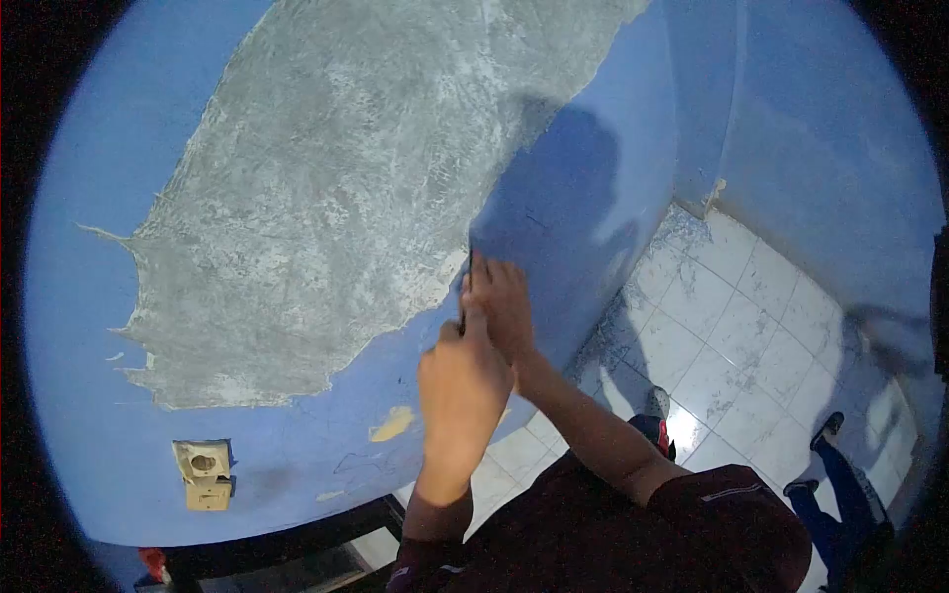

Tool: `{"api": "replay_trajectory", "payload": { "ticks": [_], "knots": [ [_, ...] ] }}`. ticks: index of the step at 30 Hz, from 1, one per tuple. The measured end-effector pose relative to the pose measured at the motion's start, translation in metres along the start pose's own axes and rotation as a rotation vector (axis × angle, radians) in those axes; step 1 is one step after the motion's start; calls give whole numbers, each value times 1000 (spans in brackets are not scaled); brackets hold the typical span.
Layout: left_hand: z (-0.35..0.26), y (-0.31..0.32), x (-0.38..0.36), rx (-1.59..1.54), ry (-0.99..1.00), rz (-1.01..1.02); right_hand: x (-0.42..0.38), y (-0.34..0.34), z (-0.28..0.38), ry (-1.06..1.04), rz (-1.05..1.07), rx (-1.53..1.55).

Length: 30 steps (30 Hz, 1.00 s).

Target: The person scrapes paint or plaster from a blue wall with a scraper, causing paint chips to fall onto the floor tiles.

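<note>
A thin dark scraper [471, 259], seen nearly edge-on, meets the blue wall [583, 227] at the ragged border of a bare grey plaster patch [316, 188]. My left hand [461, 381] is closed in a fist round its lower end. Just above, my right hand [504, 306] grips the tool's upper part, fingers pressed together close to the wall. The two hands touch each other. Most of the scraper is hidden by them, so its full shape does not show.
A loose socket plate [203, 465] sits low on the wall at left. Peeled paint marks a yellowish spot [392, 424]. Debris litters the white tiled floor [732, 326]. Another person's legs [835, 494] are at far right. Dark furniture [297, 558] stands below the wall.
</note>
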<state>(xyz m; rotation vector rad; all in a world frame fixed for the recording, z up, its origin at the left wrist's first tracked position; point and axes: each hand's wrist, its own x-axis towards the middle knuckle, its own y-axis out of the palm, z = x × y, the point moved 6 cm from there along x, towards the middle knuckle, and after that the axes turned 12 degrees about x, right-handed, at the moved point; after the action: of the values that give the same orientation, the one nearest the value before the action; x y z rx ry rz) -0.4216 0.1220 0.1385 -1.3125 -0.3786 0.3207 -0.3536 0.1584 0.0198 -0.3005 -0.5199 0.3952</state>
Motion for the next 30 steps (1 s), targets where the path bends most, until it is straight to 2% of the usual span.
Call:
{"api": "replay_trajectory", "payload": {
  "ticks": [2, 5, 9, 11, 12, 15, 20, 22, 23, 25, 29, 30],
  "knots": [
    [8, -22, -2, 35, -60, -53, -2, -26, 37, -110, -133, 144],
    [16, -33, 2, 123, -62, -9, 8, -29, 51, -61, -27, 89],
    [6, -20, 11, 166, -36, 42, 13, -25, 39, -76, -95, 43],
    [0, -11, 10, 154, -46, 36, 16, -30, 31, -123, -119, 101],
    [-2, -9, 9, 158, -54, 21, 16, -31, 34, -200, -118, 34],
    [-11, -7, 10, 194, -74, 44, 16, -29, 27, -128, -115, 183],
    [-25, -27, 31, 262, -91, 104, 19, -37, 28, -116, -6, 165],
    [-38, -49, 47, 232, 161, -57, 16, -39, 31, -139, 1, 170],
    [-39, -49, 53, 233, 150, -52, 15, -40, 32, -149, 3, 178],
    [-48, -40, 58, 281, 193, 75, 14, -44, 30, -179, -4, 189],
    [-56, -8, 16, 296, 209, -48, 9, -46, 25, -257, -30, 210],
    [-52, -4, 13, 356, 81, -22, 9, -47, 26, -286, -59, 217]
  ]
}}
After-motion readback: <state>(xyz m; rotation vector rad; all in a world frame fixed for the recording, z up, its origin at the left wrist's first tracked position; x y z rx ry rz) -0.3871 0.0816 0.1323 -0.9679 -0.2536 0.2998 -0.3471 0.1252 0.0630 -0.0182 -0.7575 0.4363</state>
